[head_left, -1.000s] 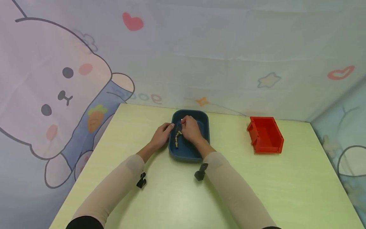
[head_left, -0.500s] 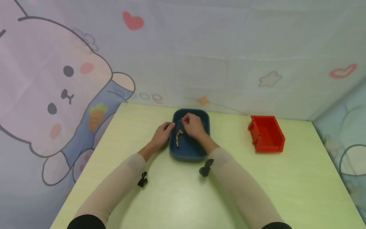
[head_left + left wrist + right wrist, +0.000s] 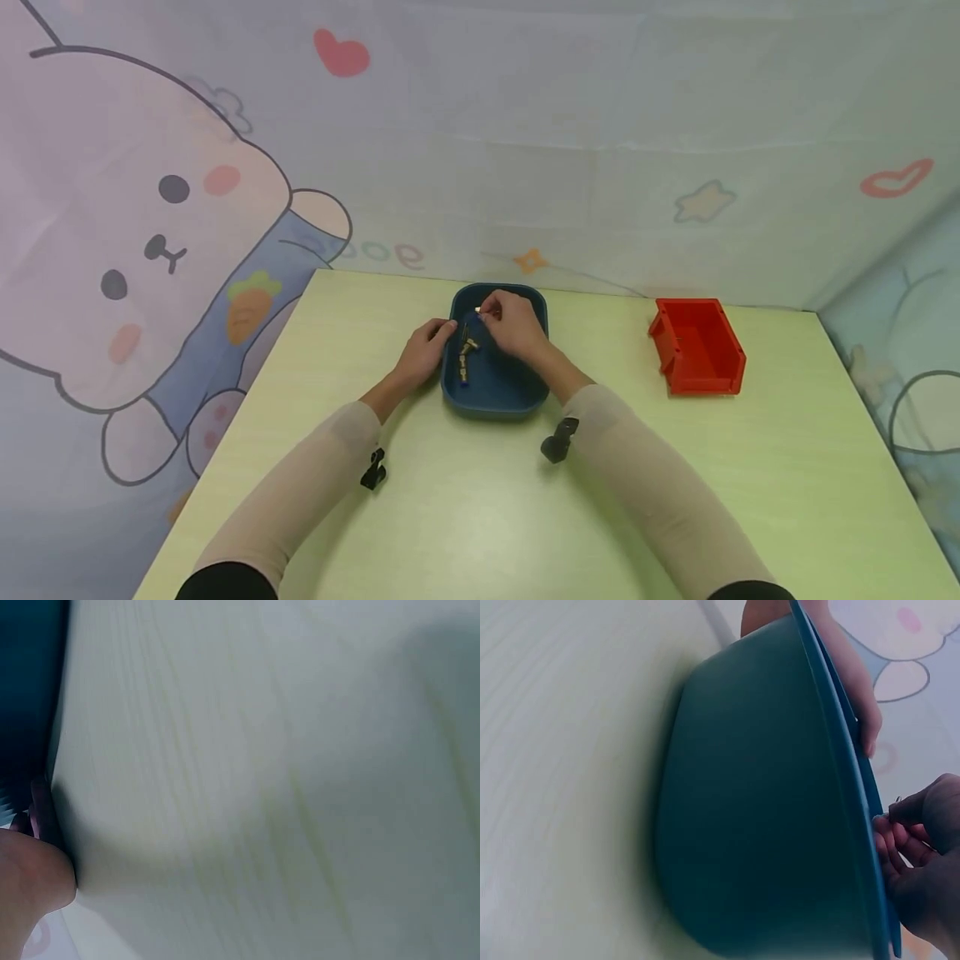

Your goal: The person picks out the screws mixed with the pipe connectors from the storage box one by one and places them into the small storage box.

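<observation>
In the head view, a dark blue tray [image 3: 495, 408] stands on the table with several small brass-coloured pieces [image 3: 464, 363] along its left side. My left hand [image 3: 422, 354] holds the tray's left rim, its thumb at the edge and the other fingers against the outer wall. Over the far part of the tray, my right hand [image 3: 513, 323] has thumb and fingertips pinched together. In the right wrist view, a small metal piece [image 3: 898, 800] shows at those fingertips; its exact kind is mostly hidden by the fingers. The tray wall [image 3: 757, 787] fills much of that view.
A red open-front bin [image 3: 701, 360] stands on the table to the right of the tray. Behind the pale table [image 3: 465, 517] hangs a printed cloth [image 3: 600, 108]. Black wrist mounts [image 3: 373, 469] sit below both forearms.
My right hand has shifted slightly up within the tray, its wrist and forearm swinging to the right. The left hand stays on the tray's rim, and the brass-coloured pieces keep their place.
</observation>
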